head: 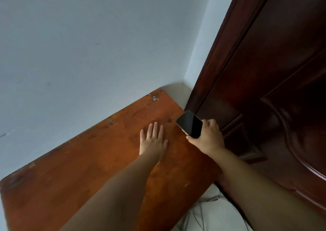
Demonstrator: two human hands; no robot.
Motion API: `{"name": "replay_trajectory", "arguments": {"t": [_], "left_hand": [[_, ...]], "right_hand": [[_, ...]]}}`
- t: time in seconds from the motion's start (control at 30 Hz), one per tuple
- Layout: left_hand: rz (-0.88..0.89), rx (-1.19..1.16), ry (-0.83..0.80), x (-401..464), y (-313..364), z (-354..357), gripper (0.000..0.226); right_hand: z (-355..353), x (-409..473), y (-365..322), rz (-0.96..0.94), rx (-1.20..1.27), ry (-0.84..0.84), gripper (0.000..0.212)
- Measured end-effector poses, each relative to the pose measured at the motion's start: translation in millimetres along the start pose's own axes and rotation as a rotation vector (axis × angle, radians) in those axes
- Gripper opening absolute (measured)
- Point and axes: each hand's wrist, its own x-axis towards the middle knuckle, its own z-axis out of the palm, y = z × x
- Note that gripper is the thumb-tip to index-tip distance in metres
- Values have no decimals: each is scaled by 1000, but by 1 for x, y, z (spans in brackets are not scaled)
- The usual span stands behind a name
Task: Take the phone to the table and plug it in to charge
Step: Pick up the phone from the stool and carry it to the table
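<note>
Fingers (pixel 210 123) of the right hand (pixel 209 138) are wrapped round the phone (pixel 190 124), which is held dark screen up, over the far right edge of the table (pixel 84 169). The left hand (pixel 153 141) is laid flat, fingers spread wide, nothing held. Behind are seen a pale wall (pixel 88 45) and a dark door (pixel 264 72).

Dim, cool, even light, soft shadows, wide-angle bending at edges, slight blur on near forearms

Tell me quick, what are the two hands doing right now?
Left hand: open, fingers spread, flat on the table.
Right hand: closed around the phone.
</note>
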Motion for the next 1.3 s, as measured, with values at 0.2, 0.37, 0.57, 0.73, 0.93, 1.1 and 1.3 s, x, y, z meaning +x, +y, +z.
{"name": "replay_trajectory", "arguments": {"t": [0.2,0.37,0.57,0.73,0.93,1.1,1.3], "left_hand": [[-44,-169,25,-29,-11,-63,48],[-138,-239,270,-105,-38,-70,29],[-261,-205,425,-210,-84,-57,32],[-460,-194,510,-306,-123,-50,32],[-781,-210,544,-445,-175,-26,34],[-1040,-231,588,-581,-204,10,32],[-1218,-256,653,-742,-218,56,29]], "right_hand": [[-40,-11,-26,-118,-17,54,77],[-56,-48,-71,-281,-8,60,82],[-53,-120,-129,-542,54,83,78],[-44,-182,-196,-739,89,27,73],[-26,-272,-292,-1049,115,-64,71],[-7,-386,-369,-1322,105,-154,73],[15,-545,-432,-1556,75,-199,74]]}}
